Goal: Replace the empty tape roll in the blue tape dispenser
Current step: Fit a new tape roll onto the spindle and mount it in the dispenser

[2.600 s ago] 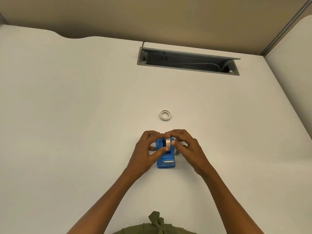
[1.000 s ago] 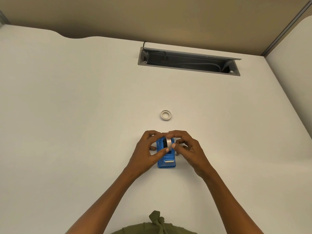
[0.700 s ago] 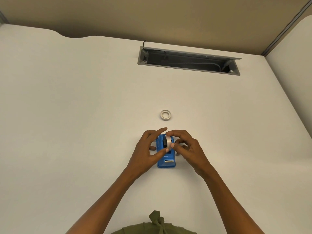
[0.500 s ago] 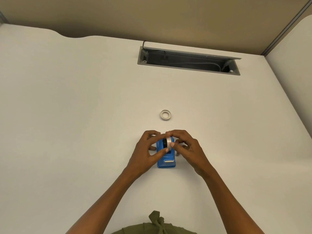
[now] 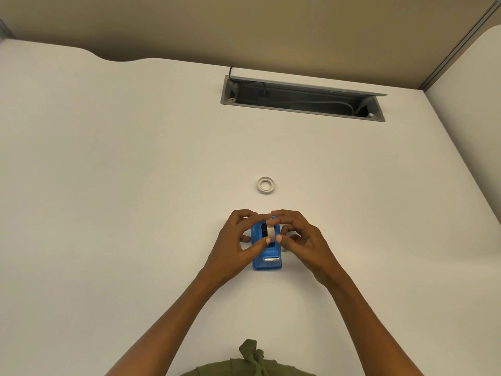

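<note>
The blue tape dispenser [image 5: 267, 256] stands on the white desk [image 5: 135, 185] in front of me, its metal cutter toward me. A whitish tape roll [image 5: 270, 230] stands on edge in the dispenser's slot, with a black hub showing beside it. My left hand [image 5: 233, 245] and my right hand [image 5: 301, 240] pinch the roll from either side with thumbs and forefingers. A second small white ring, the other tape roll [image 5: 265, 185], lies flat on the desk a little beyond the dispenser.
A grey open cable tray [image 5: 302, 100] with cables is recessed into the desk at the back. A tan partition wall rises behind the desk, and a side panel stands at the right.
My left forefinger lifted briefly and came back down onto the roll. The roll has sunk slightly lower into the dispenser. The ring on the desk has not moved.
</note>
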`<state>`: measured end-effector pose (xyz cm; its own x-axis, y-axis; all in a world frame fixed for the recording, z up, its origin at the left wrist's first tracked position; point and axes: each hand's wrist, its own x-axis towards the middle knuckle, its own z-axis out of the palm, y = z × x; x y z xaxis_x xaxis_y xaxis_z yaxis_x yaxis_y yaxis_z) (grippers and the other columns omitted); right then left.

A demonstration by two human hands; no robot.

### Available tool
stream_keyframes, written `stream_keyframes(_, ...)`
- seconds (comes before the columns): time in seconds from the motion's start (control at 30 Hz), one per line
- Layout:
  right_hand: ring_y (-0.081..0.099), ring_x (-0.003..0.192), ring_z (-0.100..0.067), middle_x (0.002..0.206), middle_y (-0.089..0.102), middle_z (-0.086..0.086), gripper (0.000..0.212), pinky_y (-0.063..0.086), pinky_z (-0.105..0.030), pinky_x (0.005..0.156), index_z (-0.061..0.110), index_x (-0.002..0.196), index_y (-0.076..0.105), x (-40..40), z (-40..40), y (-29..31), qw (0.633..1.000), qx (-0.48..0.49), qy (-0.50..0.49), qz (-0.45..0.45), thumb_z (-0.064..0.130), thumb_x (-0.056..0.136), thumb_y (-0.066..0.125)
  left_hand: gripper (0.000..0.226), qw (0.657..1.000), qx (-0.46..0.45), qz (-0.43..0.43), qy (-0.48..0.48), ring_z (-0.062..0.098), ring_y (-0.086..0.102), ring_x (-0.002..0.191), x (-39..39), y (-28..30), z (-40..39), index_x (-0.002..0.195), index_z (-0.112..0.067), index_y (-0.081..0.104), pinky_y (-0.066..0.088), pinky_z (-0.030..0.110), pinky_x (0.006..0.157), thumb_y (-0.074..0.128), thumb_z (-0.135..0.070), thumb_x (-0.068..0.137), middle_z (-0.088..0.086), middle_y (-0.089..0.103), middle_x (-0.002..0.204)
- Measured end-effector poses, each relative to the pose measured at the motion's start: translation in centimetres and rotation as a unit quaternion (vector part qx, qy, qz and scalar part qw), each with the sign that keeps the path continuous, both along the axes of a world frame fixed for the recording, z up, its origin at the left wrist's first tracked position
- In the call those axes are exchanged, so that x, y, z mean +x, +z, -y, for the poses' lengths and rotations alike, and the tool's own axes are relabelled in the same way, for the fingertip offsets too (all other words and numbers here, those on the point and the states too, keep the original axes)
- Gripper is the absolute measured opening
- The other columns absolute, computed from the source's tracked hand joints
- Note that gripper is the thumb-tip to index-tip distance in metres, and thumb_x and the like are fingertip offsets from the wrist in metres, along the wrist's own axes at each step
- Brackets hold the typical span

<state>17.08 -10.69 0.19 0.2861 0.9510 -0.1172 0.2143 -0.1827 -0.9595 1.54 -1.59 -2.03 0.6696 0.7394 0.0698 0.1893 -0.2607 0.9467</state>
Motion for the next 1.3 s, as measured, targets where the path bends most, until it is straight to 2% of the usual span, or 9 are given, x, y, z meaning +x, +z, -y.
stream_keyframes(0.07,0.058,0.088,-0.012,0.124,0.056,0.002,0.023,0.053,-0.025,0.076,0.020,0.103,0.067,0.0,0.0,-0.1,1.000,0.003,-0.001,0.002,0.006,0.085,0.064,0.046,1.000,0.002,-0.003,0.000,-0.003,0.050,0.107,0.0,0.0,0.0,0.111,-0.054,0.046,0.050,0.011,0.077,0.069,-0.027,0.081,-0.010,0.048,0.115)
stream_keyframes(0.2,0.058,0.087,-0.012,0.122,0.057,0.003,0.026,0.053,-0.029,0.076,0.019,0.109,0.065,0.0,-0.2,-0.4,1.000,0.005,-0.006,0.003,0.012,0.084,0.067,0.046,1.000,0.006,-0.007,-0.001,0.001,0.051,0.107,0.0,0.0,0.1,0.113,-0.053,0.044,0.051,0.012,0.078,0.067,-0.031,0.080,-0.009,0.047,0.115)
stream_keyframes(0.5,0.057,0.086,-0.003,0.121,0.057,0.006,0.030,0.051,-0.016,0.077,0.023,0.114,0.063,0.1,-0.5,-0.3,1.000,-0.012,-0.013,0.010,0.016,0.085,0.067,0.056,1.000,0.005,-0.008,-0.001,-0.005,0.048,0.107,0.1,-0.4,0.0,0.119,-0.060,0.037,0.048,0.006,0.075,0.065,-0.034,0.078,-0.023,0.044,0.112)
stream_keyframes(0.7,0.057,0.087,-0.006,0.118,0.057,0.009,0.029,0.052,-0.016,0.077,0.036,0.108,0.062,0.0,-0.8,-0.3,1.000,-0.015,-0.016,0.017,0.021,0.084,0.068,0.058,1.000,-0.006,-0.006,0.001,0.000,0.052,0.106,0.1,-0.2,0.0,0.122,-0.057,0.036,0.048,0.006,0.076,0.065,-0.034,0.077,-0.017,0.046,0.117)
stream_keyframes(0.87,0.058,0.085,-0.008,0.117,0.058,0.007,0.029,0.052,-0.017,0.075,0.025,0.111,0.063,0.1,-0.9,-0.4,1.000,-0.014,-0.022,0.008,0.019,0.083,0.069,0.052,1.000,0.006,-0.008,-0.003,-0.001,0.050,0.106,-0.1,-0.1,0.0,0.117,-0.057,0.041,0.049,0.010,0.077,0.065,-0.033,0.078,-0.017,0.046,0.113)
stream_keyframes(1.07,0.059,0.083,-0.013,0.112,0.062,0.006,0.022,0.054,-0.020,0.069,0.022,0.105,0.063,0.3,-1.3,-0.6,0.999,-0.028,-0.035,-0.009,0.016,0.084,0.066,0.047,1.000,0.001,-0.014,0.002,0.004,0.052,0.105,0.0,-0.2,0.1,0.120,-0.040,0.048,0.049,0.009,0.077,0.067,-0.030,0.078,-0.007,0.047,0.116)
stream_keyframes(1.3,0.060,0.086,-0.021,0.105,0.066,0.006,0.015,0.055,-0.021,0.067,0.028,0.094,0.065,0.2,-1.7,-0.3,0.997,-0.030,-0.056,-0.037,0.016,0.084,0.066,0.043,1.000,0.002,-0.013,0.003,0.000,0.052,0.103,0.1,0.1,0.1,0.108,-0.053,0.043,0.049,0.008,0.076,0.064,-0.036,0.075,-0.011,0.047,0.114)
